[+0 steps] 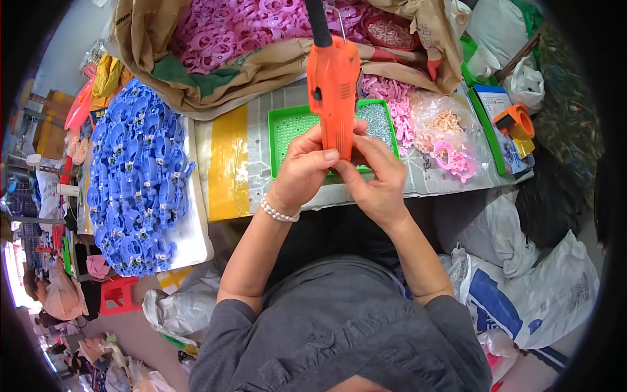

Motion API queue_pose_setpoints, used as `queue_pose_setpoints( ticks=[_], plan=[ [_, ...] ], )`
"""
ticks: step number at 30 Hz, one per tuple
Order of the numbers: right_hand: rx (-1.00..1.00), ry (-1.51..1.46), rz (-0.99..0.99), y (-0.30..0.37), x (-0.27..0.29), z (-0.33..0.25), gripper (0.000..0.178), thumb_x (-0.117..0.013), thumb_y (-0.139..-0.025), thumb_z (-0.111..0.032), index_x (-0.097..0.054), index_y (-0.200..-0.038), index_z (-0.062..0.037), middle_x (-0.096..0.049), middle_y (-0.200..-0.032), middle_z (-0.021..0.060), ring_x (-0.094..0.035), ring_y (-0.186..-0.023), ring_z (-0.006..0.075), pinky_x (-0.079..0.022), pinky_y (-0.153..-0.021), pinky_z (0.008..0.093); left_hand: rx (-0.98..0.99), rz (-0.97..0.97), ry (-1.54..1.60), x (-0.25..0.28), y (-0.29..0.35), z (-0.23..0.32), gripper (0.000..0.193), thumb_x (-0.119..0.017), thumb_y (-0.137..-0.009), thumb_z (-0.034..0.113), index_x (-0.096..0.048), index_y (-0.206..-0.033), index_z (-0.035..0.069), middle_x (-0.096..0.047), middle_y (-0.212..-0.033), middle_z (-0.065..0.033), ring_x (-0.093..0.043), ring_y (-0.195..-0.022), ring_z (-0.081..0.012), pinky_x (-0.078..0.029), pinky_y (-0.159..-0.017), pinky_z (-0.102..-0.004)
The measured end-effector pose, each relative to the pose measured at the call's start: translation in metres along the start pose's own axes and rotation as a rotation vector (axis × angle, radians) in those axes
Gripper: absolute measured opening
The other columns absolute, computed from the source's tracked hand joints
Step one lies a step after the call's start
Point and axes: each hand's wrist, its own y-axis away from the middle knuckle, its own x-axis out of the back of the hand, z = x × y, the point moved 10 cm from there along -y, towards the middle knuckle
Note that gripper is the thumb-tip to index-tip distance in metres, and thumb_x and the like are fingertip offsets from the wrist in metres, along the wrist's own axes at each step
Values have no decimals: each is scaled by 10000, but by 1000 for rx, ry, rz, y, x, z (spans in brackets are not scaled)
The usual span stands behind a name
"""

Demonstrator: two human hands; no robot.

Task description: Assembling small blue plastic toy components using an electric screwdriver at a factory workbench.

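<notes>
An orange electric screwdriver [336, 91] with a black cord at its top hangs upright in front of me over the table's near edge. My left hand [302, 163], a pearl bracelet on its wrist, is closed around the lower part of the tool, thumb across its front. Just right of it, my right hand [379, 179] is closed in a pinch at the tool's lower end; what those fingers hold is hidden. Behind both hands sits a green tray [282, 140] with a perforated bottom. Small metal pieces [377, 124], probably screws, fill its right part.
Blue plastic parts [137, 183] are packed on a white board [196, 228] at left. A large brown sack [147, 46] holds pink plastic parts [228, 29]. Clear bags of small parts [450, 124] and an orange tape dispenser [513, 121] lie right. White bags [542, 287] stand below.
</notes>
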Motion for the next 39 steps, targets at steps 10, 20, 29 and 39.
queue_pose_setpoints(
  ticks=[10, 20, 29, 39],
  plan=[
    [55, 119, 71, -17, 15, -1, 188, -627, -785, -25, -618, -964, 28, -580, -1023, 150, -582, -909, 221, -482, -786, 320, -45, 74, 94, -5, 4, 7, 516, -607, -872, 288, -460, -1269, -7, -546, -1215, -101, -540, -1097, -195, -455, -920, -344],
    [-440, -488, 32, 15, 6, 54, 207, -463, -954, -131, -555, -1052, 27, -630, -960, 97, -620, -836, 149, -493, -730, 257, -54, 95, -168, 10, 2, 10, 414, -696, -814, 138, -507, -1158, 11, -597, -1085, -60, -576, -962, -128, -457, -878, -285],
    [-372, -595, 22, -13, -8, 63, 441, -351, -978, -321, -483, -1202, 35, -532, -1161, 137, -499, -1106, 205, -364, -972, 337, -197, 352, -345, 42, -11, 27, 427, -714, -784, 57, -505, -1153, 8, -593, -1038, -29, -562, -930, -84, -474, -818, -237],
    [-376, -597, -133, -75, -69, 85, 355, -392, -965, -254, -522, -1131, 32, -599, -1014, 72, -551, -923, 112, -422, -833, 250, -350, 517, -561, 70, -35, 47, 405, -682, -767, -38, -523, -1139, -10, -613, -1025, -53, -606, -894, -115, -515, -795, -254]
  ],
)
